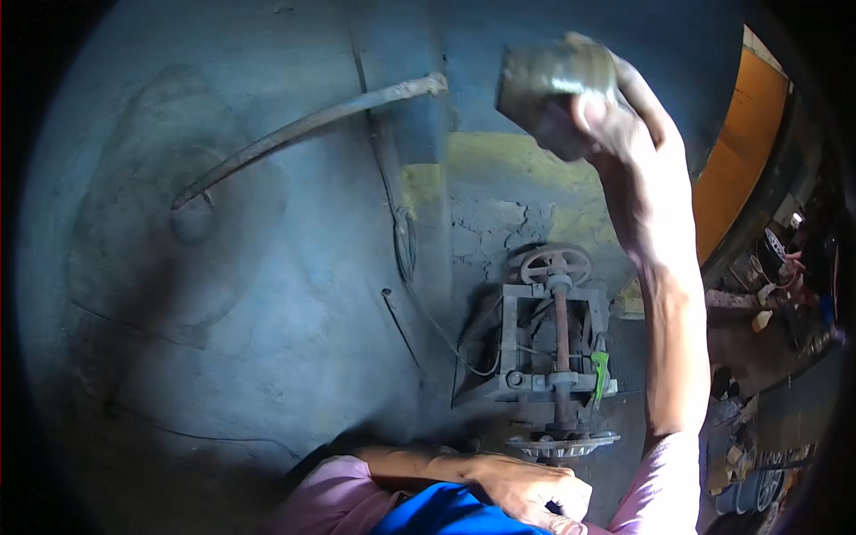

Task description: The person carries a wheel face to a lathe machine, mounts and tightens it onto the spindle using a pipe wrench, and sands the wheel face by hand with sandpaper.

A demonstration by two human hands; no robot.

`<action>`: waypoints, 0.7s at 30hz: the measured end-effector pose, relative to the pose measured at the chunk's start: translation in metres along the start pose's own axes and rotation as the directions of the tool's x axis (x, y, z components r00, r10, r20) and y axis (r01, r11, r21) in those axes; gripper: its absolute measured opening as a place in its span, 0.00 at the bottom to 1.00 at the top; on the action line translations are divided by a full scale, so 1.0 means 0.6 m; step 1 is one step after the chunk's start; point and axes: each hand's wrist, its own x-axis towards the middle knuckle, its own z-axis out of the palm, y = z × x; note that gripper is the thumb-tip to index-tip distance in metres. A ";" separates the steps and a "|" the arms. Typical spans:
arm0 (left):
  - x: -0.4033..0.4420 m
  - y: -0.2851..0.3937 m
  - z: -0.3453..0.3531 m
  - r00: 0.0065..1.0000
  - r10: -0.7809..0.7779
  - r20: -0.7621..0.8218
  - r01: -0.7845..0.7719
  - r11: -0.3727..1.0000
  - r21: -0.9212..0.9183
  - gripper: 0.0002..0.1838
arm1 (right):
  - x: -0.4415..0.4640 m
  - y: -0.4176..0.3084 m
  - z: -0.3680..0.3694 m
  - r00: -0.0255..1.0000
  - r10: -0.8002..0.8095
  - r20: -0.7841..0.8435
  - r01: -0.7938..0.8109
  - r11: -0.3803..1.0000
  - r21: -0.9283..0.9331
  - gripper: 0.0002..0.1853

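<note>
Head view: right hand raised at upper right on an outstretched arm, closed around a block; thumb across its lower side, at least one finger over its upper right edge. Block dull grey-brown, blurred, flat-sided; lies at the fingertip side of the right hand, projecting leftward from the grip, well apart from the left hand. Left hand low, near bottom centre, forearm across the body beside blue cloth; fingers appear bent, but cannot tell whether they close on anything. Just above the left hand: a toothed disc, on the near end of a machine. Machine's shaft runs away from the body to a spoked wheel at the far end; a green part sits to the right of the shaft. Block appears above and beyond the wheel, clear of it. At left, a curved bar crosses in front of a grey-blue surface.
</note>
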 end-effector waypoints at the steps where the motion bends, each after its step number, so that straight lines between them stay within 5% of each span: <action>1: -0.004 0.004 -0.006 1.000 0.016 -0.008 -0.016 1.000 0.004 0.16 | 0.020 -0.002 0.017 1.000 -0.007 0.010 0.007 1.000 0.006 0.44; 4: -0.009 -0.002 -0.014 0.998 0.057 -0.032 -0.056 0.998 0.023 0.16 | 0.054 -0.007 0.051 0.993 -0.027 0.116 0.006 0.985 0.175 0.42; 7: -0.014 -0.008 -0.016 0.995 0.092 -0.041 -0.090 0.995 0.035 0.16 | 0.050 -0.008 0.074 0.957 -0.129 0.261 0.147 0.988 -0.050 0.42; 10: -0.013 -0.013 -0.017 0.993 0.113 -0.040 -0.112 0.993 0.024 0.16 | 0.036 -0.015 0.114 0.943 -0.121 0.310 0.122 0.992 0.016 0.43; 12: -0.012 -0.016 -0.018 0.992 0.127 -0.023 -0.127 0.992 0.003 0.17 | 0.050 -0.032 0.123 0.863 -0.150 0.483 0.175 0.984 -0.007 0.43; 13: -0.009 -0.016 -0.020 0.991 0.136 -0.010 -0.136 0.991 -0.012 0.17 | 0.063 -0.005 0.146 0.832 -0.308 0.461 0.348 0.938 -0.002 0.45; 16: 0.010 -0.001 -0.020 0.991 0.134 0.028 -0.132 0.990 -0.056 0.23 | 0.077 -0.022 0.143 0.799 -0.348 0.490 0.483 0.857 -0.179 0.47; 18: 0.020 0.006 -0.021 0.990 0.122 0.070 -0.116 0.989 -0.093 0.30 | 0.067 -0.027 0.109 0.824 -0.343 0.451 0.502 0.811 -0.299 0.48; 21: 0.029 -0.015 -0.022 0.953 0.045 0.300 0.006 0.986 -0.168 0.26 | 0.023 -0.014 0.010 0.850 -0.376 0.368 0.515 0.739 -0.435 0.49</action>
